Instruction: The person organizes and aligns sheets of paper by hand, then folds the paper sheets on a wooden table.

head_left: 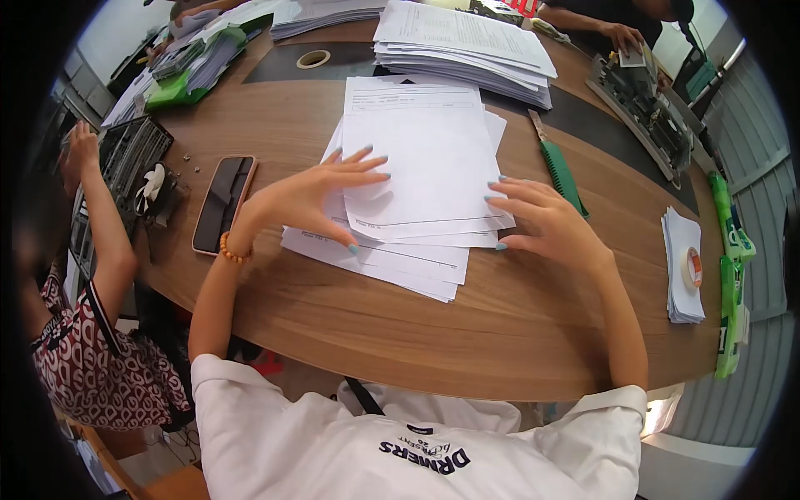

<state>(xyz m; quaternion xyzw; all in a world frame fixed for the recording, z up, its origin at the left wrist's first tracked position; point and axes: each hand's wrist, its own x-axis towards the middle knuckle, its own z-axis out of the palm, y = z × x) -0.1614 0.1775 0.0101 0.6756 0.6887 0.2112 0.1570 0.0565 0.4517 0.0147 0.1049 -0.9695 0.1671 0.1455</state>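
Loose printed white sheets [425, 158] lie between spread hands, long axis running away from wearer | left hand [321, 196], right hand [546, 221]: fingers apart

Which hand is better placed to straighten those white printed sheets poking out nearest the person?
Probably the left. The left hand spreads over the pile's left side, its thumb close to the jutting white printed sheets. The right hand is at the pile's right edge, farther away.
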